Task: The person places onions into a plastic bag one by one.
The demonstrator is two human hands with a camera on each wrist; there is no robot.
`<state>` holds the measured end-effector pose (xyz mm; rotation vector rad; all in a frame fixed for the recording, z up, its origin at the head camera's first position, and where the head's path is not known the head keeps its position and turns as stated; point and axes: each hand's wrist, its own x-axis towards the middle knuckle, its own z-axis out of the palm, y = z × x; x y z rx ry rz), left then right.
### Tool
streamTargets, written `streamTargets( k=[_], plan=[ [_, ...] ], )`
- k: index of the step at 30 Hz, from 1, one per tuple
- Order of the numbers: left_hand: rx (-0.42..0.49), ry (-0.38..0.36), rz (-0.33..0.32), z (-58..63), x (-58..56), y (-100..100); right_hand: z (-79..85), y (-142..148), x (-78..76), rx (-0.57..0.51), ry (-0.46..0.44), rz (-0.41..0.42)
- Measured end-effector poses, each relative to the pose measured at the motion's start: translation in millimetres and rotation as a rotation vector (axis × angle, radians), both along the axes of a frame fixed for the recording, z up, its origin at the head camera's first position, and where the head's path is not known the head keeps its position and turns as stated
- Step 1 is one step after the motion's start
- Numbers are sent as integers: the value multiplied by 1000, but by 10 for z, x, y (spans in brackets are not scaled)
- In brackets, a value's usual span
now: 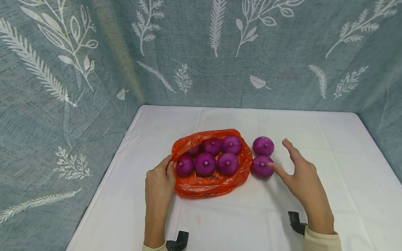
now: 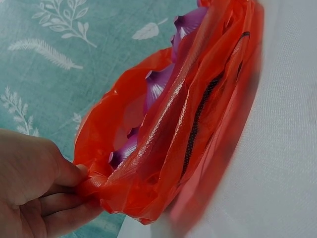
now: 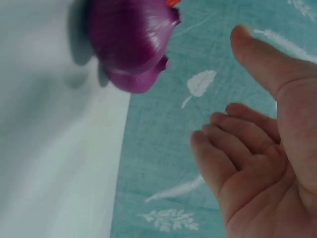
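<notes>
My left hand [image 1: 159,183] pinches the left rim of a red-orange plastic bag [image 1: 204,191], thumb on one side and fingers on the other, as the left wrist view [image 2: 42,183] confirms. Several red onions [image 1: 205,164] lie inside the bag, whose mouth faces up; one at the back left is partly covered by its edge. Two more red onions, a far one [image 1: 263,145] and a near one [image 1: 260,166], sit just right of the bag. My right hand [image 1: 303,179] is spread beside them, thumb and fingers apart, holding nothing. In the right wrist view the onions [image 3: 129,34] stand apart from its palm.
A white cloth [image 1: 232,223] covers the table. Blue-green fabric with white leaf prints [image 1: 194,80] hangs behind it and along both sides. Black curved pieces [image 1: 296,223] stick out at both wrists beside the beige sleeves [image 1: 321,240].
</notes>
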<state>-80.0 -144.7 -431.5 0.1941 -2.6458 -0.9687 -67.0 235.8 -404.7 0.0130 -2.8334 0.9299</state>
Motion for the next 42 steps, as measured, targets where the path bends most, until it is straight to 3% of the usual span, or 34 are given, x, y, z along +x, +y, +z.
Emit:
streamTargets(
  k=[7, 15, 32, 37, 42],
  plan=[
    [-4, 4, 0, -4, -10, -1, -99, 36, 5, -1, -123, 65],
    [0, 8, 4, -2, -10, 1, -247, -33, -30, 14, -163, 113],
    [7, 9, 2, 9, -22, -5, -327, -207, -44, 57, -123, 111],
    [10, -3, 5, 16, -13, 1, -276, -192, -17, 53, -103, 113],
    [9, -6, 9, 19, -7, 2, -167, -199, -12, 32, -20, 135]
  ],
)
